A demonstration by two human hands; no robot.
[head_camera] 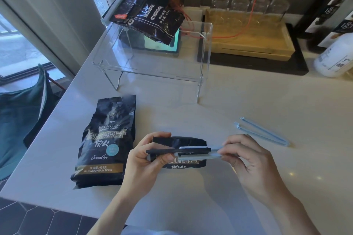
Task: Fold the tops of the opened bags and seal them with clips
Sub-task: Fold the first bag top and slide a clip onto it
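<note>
From the head camera, the left hand [150,153] grips the folded top of a black coffee bag [183,155] standing near the counter's [248,177] front edge, while the right hand [246,153] pinches a pale blue clip [198,156] lying along that fold. A second bag [105,145] lies flat just left. Spare clips [261,131] rest to the right. Far back, a clipped bag [149,18] sits on a clear acrylic stand [152,63].

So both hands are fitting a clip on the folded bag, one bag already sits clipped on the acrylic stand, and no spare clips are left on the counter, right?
Not quite: the head view shows a spare blue clip lying on the counter, right of the hands. The rest holds: left hand and right hand fit a clip on the folded bag; the clipped bag sits on the acrylic stand.
</note>
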